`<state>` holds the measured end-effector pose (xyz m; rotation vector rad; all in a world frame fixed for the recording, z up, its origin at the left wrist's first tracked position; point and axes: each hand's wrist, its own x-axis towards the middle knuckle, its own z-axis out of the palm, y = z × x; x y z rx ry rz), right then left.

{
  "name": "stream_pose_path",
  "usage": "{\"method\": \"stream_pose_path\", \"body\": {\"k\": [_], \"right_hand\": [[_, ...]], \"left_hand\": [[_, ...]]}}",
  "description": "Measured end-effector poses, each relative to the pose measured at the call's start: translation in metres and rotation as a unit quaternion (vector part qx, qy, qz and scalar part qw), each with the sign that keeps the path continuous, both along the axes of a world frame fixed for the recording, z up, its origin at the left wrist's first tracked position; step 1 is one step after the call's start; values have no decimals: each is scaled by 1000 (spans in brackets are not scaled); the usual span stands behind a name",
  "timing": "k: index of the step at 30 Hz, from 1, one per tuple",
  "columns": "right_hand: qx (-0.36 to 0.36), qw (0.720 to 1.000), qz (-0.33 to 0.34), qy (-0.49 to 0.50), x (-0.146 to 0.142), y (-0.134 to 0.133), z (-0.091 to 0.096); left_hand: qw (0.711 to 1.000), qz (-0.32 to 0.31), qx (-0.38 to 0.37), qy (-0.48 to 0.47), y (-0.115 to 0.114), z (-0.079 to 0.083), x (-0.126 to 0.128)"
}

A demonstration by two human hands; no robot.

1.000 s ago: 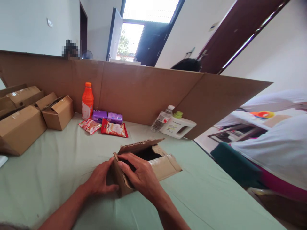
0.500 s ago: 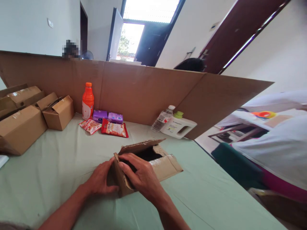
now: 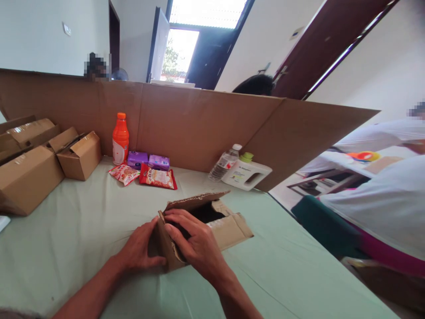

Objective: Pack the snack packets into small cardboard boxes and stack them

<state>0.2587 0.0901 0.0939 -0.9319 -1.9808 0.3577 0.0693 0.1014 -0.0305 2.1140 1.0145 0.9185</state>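
A small cardboard box (image 3: 229, 232) lies on the green cloth in front of me, its top flaps raised and its inside dark. My left hand (image 3: 142, 248) braces the box's left end, thumb low near the bottom corner and fingertips up by the top edge. Gripping that same end from above is my right hand (image 3: 194, 235), its thumb and fingers at the upper edge. Part of its fingers reaches past the edge, so I cannot see what they touch inside.
At the back stand an orange bottle (image 3: 120, 139), purple packs (image 3: 137, 160), red snack bags (image 3: 158, 177), a clear bottle (image 3: 226, 164) and a white jug (image 3: 244, 174). Cardboard boxes (image 3: 29, 177) fill the left. A cardboard screen (image 3: 199, 128) closes the back; people sit beyond and at right.
Both hands keep almost the same hold on the box. The view has shifted very slightly, and a person's head at the far right has come into sight.
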Motion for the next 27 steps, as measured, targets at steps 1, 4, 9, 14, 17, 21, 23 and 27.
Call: {"method": "stream_pose_path", "body": {"k": [1,4,9,14,17,21,23,27], "right_hand": [[9,1000,-3,18,0,0,0],[36,996,-22,79,-2,-4,2],[58,988,-57,134,-2,-11,5],[43,998,-18,50,8,-15,6],[78,995,-47,-31,29,-20,11],[118,977,-86,-157,75,-26,21],[121,964,-88,-218,96,-27,25],[120,960,-80,-238,114,-24,28]], "left_hand": [[1000,-5,6,-3,1,-1,-1],[1000,-12,26,-11,1,-3,-3],[999,-13,26,-15,-1,8,-7],[1000,-12,25,-10,0,10,-7],[1000,-4,22,-7,2,5,-7],[1000,-2,9,-21,2,7,-9],[1000,-3,3,-28,0,10,-10],[998,-16,-37,-40,-6,17,-10]]}}
